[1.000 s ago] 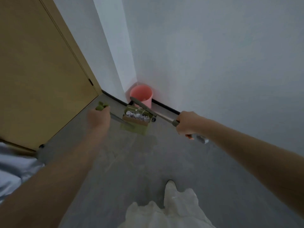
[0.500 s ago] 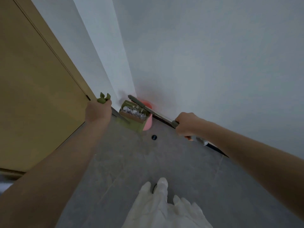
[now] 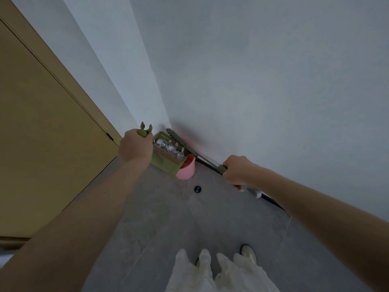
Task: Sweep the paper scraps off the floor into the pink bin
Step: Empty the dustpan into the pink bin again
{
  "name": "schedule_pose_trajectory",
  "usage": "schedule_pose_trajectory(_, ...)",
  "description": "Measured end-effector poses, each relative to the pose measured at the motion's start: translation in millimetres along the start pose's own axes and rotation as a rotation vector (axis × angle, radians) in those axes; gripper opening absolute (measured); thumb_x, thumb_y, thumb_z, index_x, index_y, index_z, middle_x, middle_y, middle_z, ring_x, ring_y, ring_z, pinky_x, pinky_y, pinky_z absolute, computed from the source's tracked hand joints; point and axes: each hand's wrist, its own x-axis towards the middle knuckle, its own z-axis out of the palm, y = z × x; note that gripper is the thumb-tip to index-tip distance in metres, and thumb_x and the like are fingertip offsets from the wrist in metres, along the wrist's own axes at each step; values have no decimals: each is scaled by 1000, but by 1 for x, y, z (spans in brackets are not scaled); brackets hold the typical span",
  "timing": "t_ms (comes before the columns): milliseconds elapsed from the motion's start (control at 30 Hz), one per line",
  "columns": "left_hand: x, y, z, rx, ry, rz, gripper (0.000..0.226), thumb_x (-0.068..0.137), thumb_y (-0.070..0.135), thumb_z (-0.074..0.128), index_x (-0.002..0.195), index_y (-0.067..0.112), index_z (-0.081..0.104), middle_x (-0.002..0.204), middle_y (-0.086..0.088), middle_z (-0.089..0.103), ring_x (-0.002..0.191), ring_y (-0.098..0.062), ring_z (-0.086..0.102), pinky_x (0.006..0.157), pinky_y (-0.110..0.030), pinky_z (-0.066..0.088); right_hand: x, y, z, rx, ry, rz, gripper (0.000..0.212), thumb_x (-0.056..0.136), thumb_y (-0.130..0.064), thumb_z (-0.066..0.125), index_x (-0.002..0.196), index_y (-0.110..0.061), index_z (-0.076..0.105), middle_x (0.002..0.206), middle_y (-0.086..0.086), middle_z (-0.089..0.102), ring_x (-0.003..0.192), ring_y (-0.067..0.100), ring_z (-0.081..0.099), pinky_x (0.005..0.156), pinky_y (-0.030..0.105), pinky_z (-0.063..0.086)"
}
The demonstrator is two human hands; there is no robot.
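Paper scraps [image 3: 170,149], white and crumpled, lie heaped in the green dustpan [image 3: 166,161], which is held raised at about 11 o'clock from the feet, its lower edge over the pink bin [image 3: 186,169] in the wall corner. The left hand [image 3: 135,147] is curled round the dustpan's green handle; the right hand [image 3: 239,172], at 1 o'clock, grips the broom handle [image 3: 202,158], whose head sits against the pan's far side. The step in hand looks like emptying; next the pan probably needs tipping further so the scraps slide in, not past the rim. Most of the bin is hidden behind the pan, so its mouth cannot be judged. A small dark disc [image 3: 197,189] on the floor is too small to identify.
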Motion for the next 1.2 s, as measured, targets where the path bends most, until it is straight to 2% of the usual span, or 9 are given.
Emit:
schedule_pose_trajectory(100, 2, 17, 16, 48, 3, 22, 26, 90, 33, 63, 74, 14, 57, 68, -4, 57, 69, -29, 58, 57, -31, 37, 14, 13, -13, 5, -33, -28, 16, 81, -1, 44, 84, -1, 60, 48, 5, 56, 42, 16, 52, 46, 20, 40)
schedule_pose_trajectory(233, -1, 52, 47, 105, 37, 18, 28, 92, 33, 62, 73, 14, 55, 61, 2, 50, 67, -28, 56, 56, -30, 34, 40, 42, -44, -7, -84, -60, 14, 79, -1, 44, 80, -2, 58, 49, 5, 56, 44, 15, 52, 46, 20, 41)
schedule_pose_trajectory(367, -9, 80, 67, 190, 79, 8, 25, 94, 37, 61, 80, 16, 54, 69, -1, 53, 68, -25, 54, 58, -31, 35, 60, 64, -62, -27, -113, -88, 15, 83, -5, 46, 82, -1, 61, 52, 4, 56, 51, 18, 56, 50, 22, 46)
schedule_pose_trajectory(500, -15, 104, 85, 280, 93, 28, 27, 94, 39, 61, 82, 15, 57, 73, -1, 52, 68, -23, 52, 56, -30, 33, 78, 81, -77, -64, -137, -114, 14, 81, -5, 47, 76, -4, 60, 52, 2, 57, 57, 20, 58, 55, 23, 48)
schedule_pose_trajectory(667, -13, 123, 102, 402, 90, 71, 32, 94, 41, 60, 89, 11, 65, 72, -2, 54, 65, -23, 53, 57, -30, 36, 92, 93, -89, -73, -163, -126, 21, 88, -6, 45, 68, -8, 51, 51, 0, 54, 48, 13, 51, 47, 18, 41)
schedule_pose_trajectory(867, -9, 131, 111, 497, 67, 159, 32, 94, 44, 58, 92, 13, 65, 73, 2, 54, 64, -19, 51, 59, -30, 33, 101, 99, -97, -51, -169, -124, 20, 89, -5, 49, 70, -10, 49, 52, -1, 54, 45, 9, 52, 41, 15, 39)
schedule_pose_trajectory(1033, -11, 127, 112, 532, 52, 155, 31, 93, 43, 59, 95, 13, 67, 76, 0, 56, 66, -20, 52, 59, -30, 35, 102, 102, -98, -17, -188, -103, 19, 90, -4, 50, 72, -10, 49, 53, -1, 54, 42, 8, 51, 36, 14, 35)
schedule_pose_trajectory(1100, -14, 125, 111, 533, 54, 145, 31, 93, 42, 59, 97, 13, 68, 78, 0, 57, 68, -20, 51, 60, -31, 36, 101, 101, -96, 5, -200, -92, 20, 90, -6, 51, 71, -10, 50, 50, -1, 54, 42, 8, 51, 36, 14, 36)
schedule_pose_trajectory(1200, -17, 122, 110, 540, 59, 148, 31, 93, 41, 59, 101, 13, 69, 84, -6, 65, 69, -21, 49, 60, -31, 36, 99, 98, -92, 31, -212, -70, 23, 89, -8, 52, 66, -10, 50, 32, -6, 49, 41, 9, 51, 41, 17, 39)
